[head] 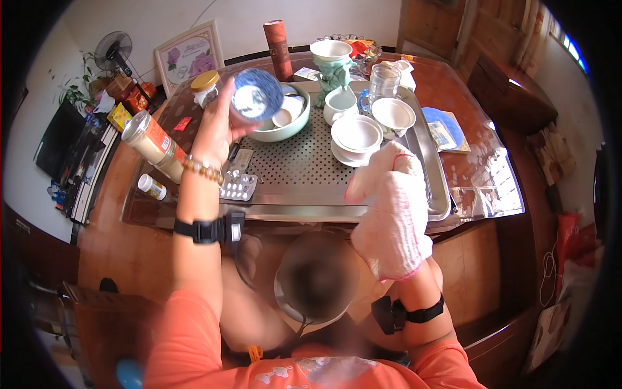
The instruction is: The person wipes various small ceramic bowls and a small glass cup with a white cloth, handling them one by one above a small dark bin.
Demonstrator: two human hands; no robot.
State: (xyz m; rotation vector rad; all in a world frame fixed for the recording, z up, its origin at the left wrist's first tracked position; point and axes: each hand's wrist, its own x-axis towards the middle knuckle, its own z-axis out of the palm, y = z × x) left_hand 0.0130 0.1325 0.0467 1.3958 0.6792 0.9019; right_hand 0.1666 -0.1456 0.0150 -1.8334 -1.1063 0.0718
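Observation:
My left hand grips a small blue-and-white cup, its round face turned toward me, over the left side of a steel tray. A white cloth with pink edging wraps my right hand, whose fingers are hidden beneath it, at the tray's front right. Just behind the cup sits a pale green bowl with several small cups inside. Beyond the cloth stand a lidded white bowl on a saucer, a white spouted pitcher and another white cup.
On the tray are a green carved vase and a glass mug. Pill blister packs, a white bottle and a tall jar lie or stand at left. A blue plate is at right. Below is a round bin.

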